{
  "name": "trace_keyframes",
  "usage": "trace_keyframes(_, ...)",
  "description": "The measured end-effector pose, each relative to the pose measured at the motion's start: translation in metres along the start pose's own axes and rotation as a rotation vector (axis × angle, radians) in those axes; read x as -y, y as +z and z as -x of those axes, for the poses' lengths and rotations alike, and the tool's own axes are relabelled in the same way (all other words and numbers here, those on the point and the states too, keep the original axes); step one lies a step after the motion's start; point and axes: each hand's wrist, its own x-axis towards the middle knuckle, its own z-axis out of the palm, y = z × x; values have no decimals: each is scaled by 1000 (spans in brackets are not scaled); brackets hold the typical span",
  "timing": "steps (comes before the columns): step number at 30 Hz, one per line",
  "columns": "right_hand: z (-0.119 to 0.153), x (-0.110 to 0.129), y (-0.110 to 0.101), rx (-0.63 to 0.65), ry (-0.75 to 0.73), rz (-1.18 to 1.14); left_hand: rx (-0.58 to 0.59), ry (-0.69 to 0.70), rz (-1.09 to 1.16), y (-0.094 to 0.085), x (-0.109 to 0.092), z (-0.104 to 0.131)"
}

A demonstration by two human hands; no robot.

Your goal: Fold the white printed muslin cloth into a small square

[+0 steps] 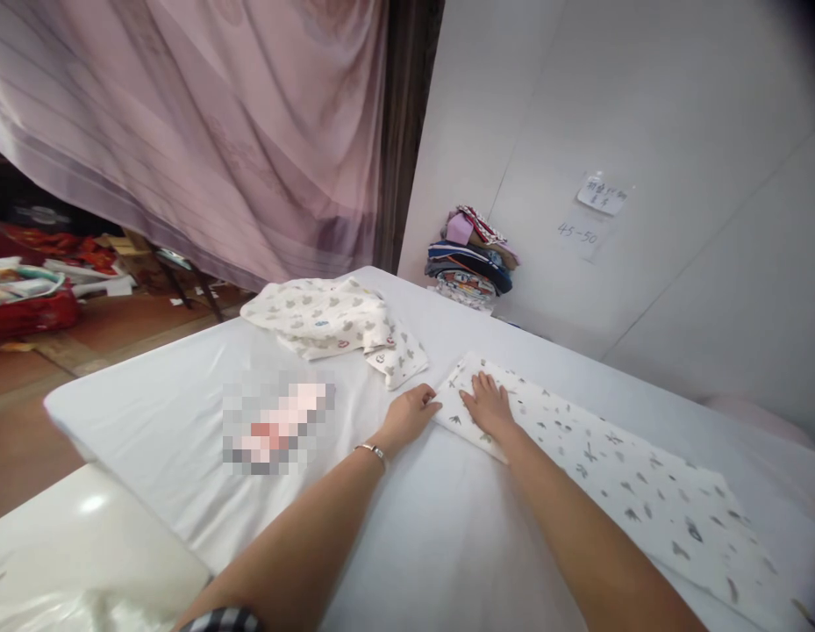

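Note:
A long, flat-folded white cloth [618, 465] with a small grey and black leaf-like print stretches across the right of the bed-like white surface. At its left end, my left hand [407, 414] pinches the edge between thumb and fingers; a bracelet sits on that wrist. My right hand [489, 407] lies flat on the same end of the cloth, fingers spread, pressing it down. Beyond the left hand is a crumpled cream garment [328, 320] with a grey animal-like print, touched by neither hand.
A white sheet [439, 535] covers the work surface. Pixelation hides a pinkish item [282, 426] on the left. Folded clothes [469, 259] are stacked by the white wall [644, 105], which bears a paper note [603, 195]. A pink curtain [249, 114] hangs behind; a red container [32, 307] stands far left.

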Motion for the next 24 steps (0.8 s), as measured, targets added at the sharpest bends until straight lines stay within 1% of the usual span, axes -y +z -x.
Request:
trace_keyframes(2, -3, -3, 0, 40, -1, -28, -5, -11, -4, 0, -1, 0)
trace_keyframes(4, -6, -6, -4, 48, -1, -56, -12, -25, -9, 0, -1, 0)
trace_keyframes(8, -15, -2, -10, -40, -4, -35, -50, -48, -18, 1, -3, 0)
trace_keyframes(10, -20, 3, -7, -43, -13, -12, -65, -48, -39, 3, -3, 0)
trace_keyframes(13, -23, 9, 1, -5, -26, -11, -77, -21, -106, 5, -4, 1)
trace_keyframes(15, -25, 9, 2, 10, -31, -34, -80, -5, -146, 6, -4, 1)
trace_keyframes(19, -28, 1, -8, 61, -26, -80, -74, 5, -170, 6, -6, 1)
trace_keyframes(22, -30, -8, -14, -1, -4, -60, -73, 4, -171, 4, -6, 1)
trace_keyframes(24, -31, -13, -12, -31, 25, -31, -74, 2, -174, 4, -7, 1)
